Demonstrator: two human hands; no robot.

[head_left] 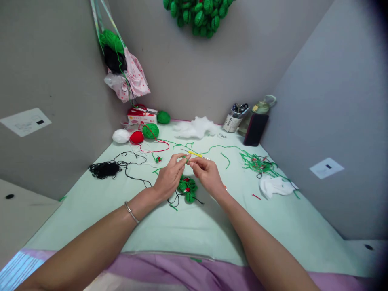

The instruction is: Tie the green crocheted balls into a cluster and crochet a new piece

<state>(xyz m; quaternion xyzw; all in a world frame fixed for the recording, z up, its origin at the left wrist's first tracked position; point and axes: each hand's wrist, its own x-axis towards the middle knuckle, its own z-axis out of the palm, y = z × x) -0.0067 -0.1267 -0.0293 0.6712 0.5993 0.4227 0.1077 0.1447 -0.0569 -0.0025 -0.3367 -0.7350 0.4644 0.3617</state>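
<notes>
My left hand (170, 174) and my right hand (208, 174) meet over the middle of the table. Their fingertips pinch a small piece of green yarn work (186, 158), mostly covered by the fingers. Just past them a crochet hook with a yellow handle (195, 154) appears to lie on the cloth. Below my hands sits a cluster of green crocheted balls with red bits (188, 188), partly hidden by my left hand. Black yarn (138, 178) trails beside it to a loose black skein (104, 169) on the left.
White stuffing (195, 127) lies at the back, near green (150, 131), red (136, 137) and white (120, 136) yarn balls. Back right stand a pen cup (232, 122), a bottle (261, 107) and a phone (256, 129). Green yarn scraps (257, 162) lie right.
</notes>
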